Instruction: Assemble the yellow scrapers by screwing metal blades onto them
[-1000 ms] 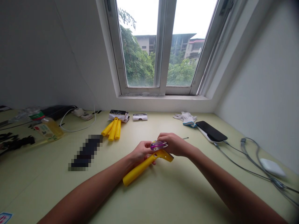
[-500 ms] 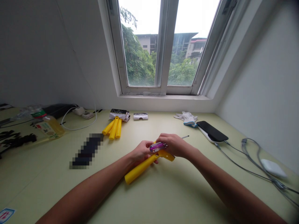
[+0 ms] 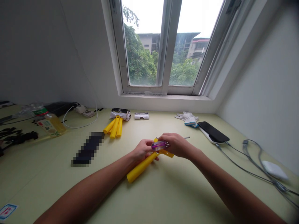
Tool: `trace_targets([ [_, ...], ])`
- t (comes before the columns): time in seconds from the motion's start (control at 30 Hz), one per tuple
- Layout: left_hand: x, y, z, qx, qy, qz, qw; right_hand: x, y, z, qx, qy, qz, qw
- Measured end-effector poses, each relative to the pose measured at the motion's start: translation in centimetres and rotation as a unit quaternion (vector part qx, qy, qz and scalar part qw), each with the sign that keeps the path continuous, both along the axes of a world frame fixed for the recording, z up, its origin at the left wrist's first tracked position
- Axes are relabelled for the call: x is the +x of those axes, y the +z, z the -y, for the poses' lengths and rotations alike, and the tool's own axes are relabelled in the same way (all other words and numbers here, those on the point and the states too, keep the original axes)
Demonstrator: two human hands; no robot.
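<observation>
My left hand [image 3: 140, 151] is closed around the neck of a yellow plastic tool [image 3: 140, 169], whose round handle slants down to the left. The wider head of that tool lies partly hidden under my right hand [image 3: 177, 144]. A screwdriver [image 3: 159, 145] with a clear and purple handle is gripped in my right hand. Its handle end points left, close to my left fingertips, and the thin metal shaft sticks out beyond the hand to the right. Whether the left fingertips touch the screwdriver I cannot tell.
Several similar yellow tools [image 3: 114, 128] with card labels lie at the back. Nearby are a white label piece [image 3: 141, 115], white gloves [image 3: 188, 118], and a black phone [image 3: 213, 132] with cables. A bottle [image 3: 51, 125] and a dark pixelated object [image 3: 88, 149] are at left.
The screwdriver handle has tilted a little and both hands appear slightly further right, with the view itself shifted slightly. The same things stay in both hands.
</observation>
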State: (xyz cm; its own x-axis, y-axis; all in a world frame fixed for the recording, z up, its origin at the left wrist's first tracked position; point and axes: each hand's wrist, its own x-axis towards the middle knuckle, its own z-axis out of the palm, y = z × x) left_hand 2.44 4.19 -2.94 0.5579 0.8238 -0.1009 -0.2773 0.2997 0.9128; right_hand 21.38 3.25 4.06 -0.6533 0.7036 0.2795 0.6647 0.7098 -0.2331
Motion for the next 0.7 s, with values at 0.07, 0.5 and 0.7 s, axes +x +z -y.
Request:
trace_targets([
  [0.07, 0.11, 0.19, 0.13, 0.002, 0.023, 0.002, 1.0, 0.12, 0.06, -0.13, -0.05, -0.012, -0.061, 0.997],
  [0.5, 0.4, 0.23, 0.38, 0.016, 0.032, -0.003, 0.999, -0.01, -0.44, -0.82, -0.154, -0.042, -0.119, 0.98],
  [0.7, 0.54, -0.19, 0.3, 0.017, 0.039, -0.018, 0.999, -0.19, -0.7, -0.74, -0.112, -0.046, -0.093, 0.988],
])
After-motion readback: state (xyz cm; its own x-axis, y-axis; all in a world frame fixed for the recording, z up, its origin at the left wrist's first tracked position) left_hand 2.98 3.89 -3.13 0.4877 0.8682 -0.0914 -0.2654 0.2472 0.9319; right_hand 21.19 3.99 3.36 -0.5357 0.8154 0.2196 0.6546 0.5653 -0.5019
